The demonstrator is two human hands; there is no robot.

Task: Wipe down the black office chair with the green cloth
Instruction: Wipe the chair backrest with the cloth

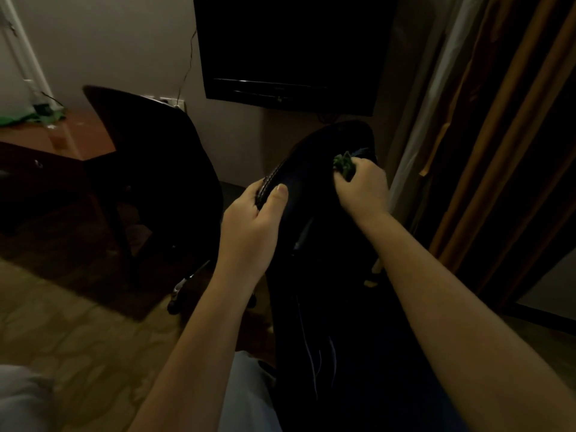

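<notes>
The black office chair (314,157) fills the centre of the dim room, its stitched padded top edge tilted toward me. My left hand (252,219) grips that stitched left edge, thumb on top and fingers curled underneath. My right hand (361,190) holds the bunched green cloth (343,165) and presses it against the chair's upper right surface. Only a small tuft of cloth shows above my fingers. The chair's lower part runs down between my forearms and is nearly lost in shadow.
A second dark chair (149,163) stands to the left, a caster (174,302) below it. A wooden desk (53,135) sits at far left with green items on it. A dark TV (290,48) hangs on the wall ahead. Brown curtains (498,135) hang at right. Patterned carpet (78,332) covers the floor.
</notes>
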